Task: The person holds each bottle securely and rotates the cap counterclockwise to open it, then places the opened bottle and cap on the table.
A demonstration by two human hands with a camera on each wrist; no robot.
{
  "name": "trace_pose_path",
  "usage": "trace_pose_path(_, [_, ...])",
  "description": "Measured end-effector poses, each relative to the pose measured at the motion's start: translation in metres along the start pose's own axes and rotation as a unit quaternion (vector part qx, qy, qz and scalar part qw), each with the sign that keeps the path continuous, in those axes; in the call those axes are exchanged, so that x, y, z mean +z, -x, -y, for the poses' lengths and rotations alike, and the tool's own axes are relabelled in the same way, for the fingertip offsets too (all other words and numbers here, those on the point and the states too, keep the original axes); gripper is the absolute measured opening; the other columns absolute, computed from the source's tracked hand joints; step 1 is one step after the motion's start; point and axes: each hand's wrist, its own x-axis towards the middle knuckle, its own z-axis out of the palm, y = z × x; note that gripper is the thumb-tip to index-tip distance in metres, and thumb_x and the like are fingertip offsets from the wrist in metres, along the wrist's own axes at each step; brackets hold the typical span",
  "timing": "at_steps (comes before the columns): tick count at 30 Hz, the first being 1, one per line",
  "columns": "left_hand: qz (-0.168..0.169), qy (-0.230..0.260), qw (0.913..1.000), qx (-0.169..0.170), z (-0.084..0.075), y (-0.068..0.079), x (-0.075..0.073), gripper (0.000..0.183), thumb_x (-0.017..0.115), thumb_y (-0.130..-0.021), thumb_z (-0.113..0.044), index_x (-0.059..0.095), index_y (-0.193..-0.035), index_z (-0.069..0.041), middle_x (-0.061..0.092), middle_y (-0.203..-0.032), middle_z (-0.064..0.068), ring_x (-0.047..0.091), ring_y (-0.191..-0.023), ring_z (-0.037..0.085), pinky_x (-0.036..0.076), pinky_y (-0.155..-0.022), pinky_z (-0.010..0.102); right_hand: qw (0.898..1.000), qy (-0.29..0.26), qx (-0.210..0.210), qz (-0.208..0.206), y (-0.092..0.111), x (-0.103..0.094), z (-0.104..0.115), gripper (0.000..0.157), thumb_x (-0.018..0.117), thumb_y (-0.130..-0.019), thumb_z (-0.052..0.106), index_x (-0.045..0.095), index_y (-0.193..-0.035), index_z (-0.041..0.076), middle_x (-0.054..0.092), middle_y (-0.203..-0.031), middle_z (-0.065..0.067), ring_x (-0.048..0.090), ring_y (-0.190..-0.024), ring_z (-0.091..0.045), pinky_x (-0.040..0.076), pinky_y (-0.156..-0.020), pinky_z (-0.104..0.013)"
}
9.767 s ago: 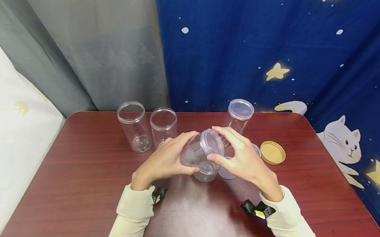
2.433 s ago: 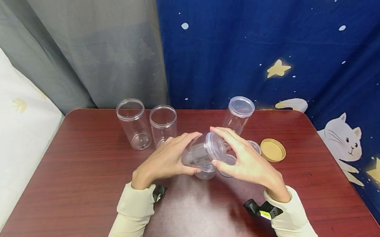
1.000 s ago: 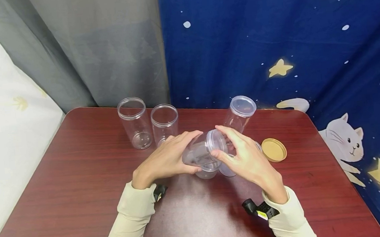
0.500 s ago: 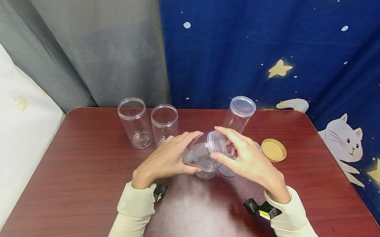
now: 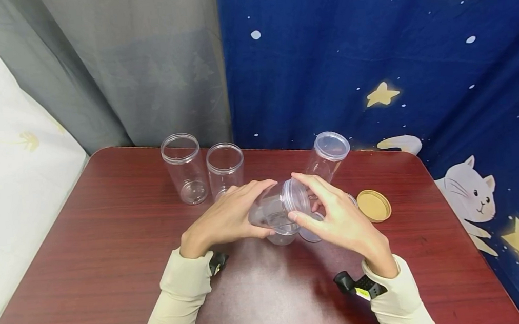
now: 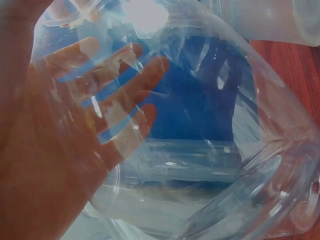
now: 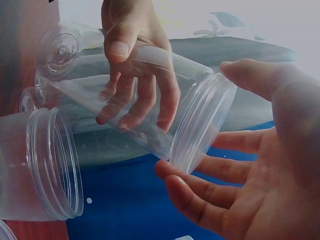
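A clear plastic jar is held tilted above the table, its lidded end toward the right. My left hand grips the jar's body, thumb on the near side; in the left wrist view its fingers show through the clear wall. A clear screw lid covers the jar's mouth. Around the lid's rim, my right hand has its thumb on one edge and fingertips on the opposite edge. Below the held jar stands an open clear jar, partly hidden.
Two open clear jars, one taller and one shorter, stand at the back left. Behind my right hand is a lidded jar. Clear lids and a gold lid lie on the red-brown table.
The jar stays in nearly the same tilted place in my left hand. My right thumb and fingers shift slightly back and forth around the lid's rim.
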Motion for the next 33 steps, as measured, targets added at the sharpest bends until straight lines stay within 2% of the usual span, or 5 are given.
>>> trace_pose_path(18, [0.002,0.000,1.0000,-0.003,0.0002,-0.0004,-0.0008,0.089,0.084,-0.071,-0.049,0.046,-0.145,-0.019,0.060,-0.133,-0.002,0.056,-0.120,0.011,0.044,-0.094,0.039,0.999,-0.019,-0.036,0.010,0.0003,-0.0006,-0.0019,0.073,0.076,-0.086,0.031,0.041,-0.149,0.025,0.049,-0.146,0.003,0.066,-0.091,-0.012,0.057,-0.081,-0.037])
trace_pose_path(27, [0.002,0.001,1.0000,-0.005,0.0003,-0.0001,-0.0010,0.089,0.084,-0.071,-0.050,0.045,-0.145,-0.019,0.060,-0.132,-0.004,0.057,-0.119,0.010,0.045,-0.094,0.038,0.998,-0.012,-0.052,0.016,0.0008,-0.0010,-0.0033,0.077,0.077,-0.084,0.030,0.039,-0.151,0.023,0.045,-0.149,0.003,0.062,-0.111,-0.012,0.057,-0.086,-0.034])
trace_pose_path(33, [0.002,0.003,1.0000,-0.009,0.0002,0.0002,-0.0006,0.089,0.083,-0.072,-0.050,0.045,-0.146,-0.020,0.060,-0.132,-0.005,0.056,-0.120,0.010,0.044,-0.095,0.039,0.998,-0.029,-0.053,0.025,0.0011,-0.0008,-0.0035,0.078,0.075,-0.085,0.028,0.037,-0.152,0.021,0.042,-0.151,0.003,0.057,-0.120,-0.013,0.056,-0.090,-0.035])
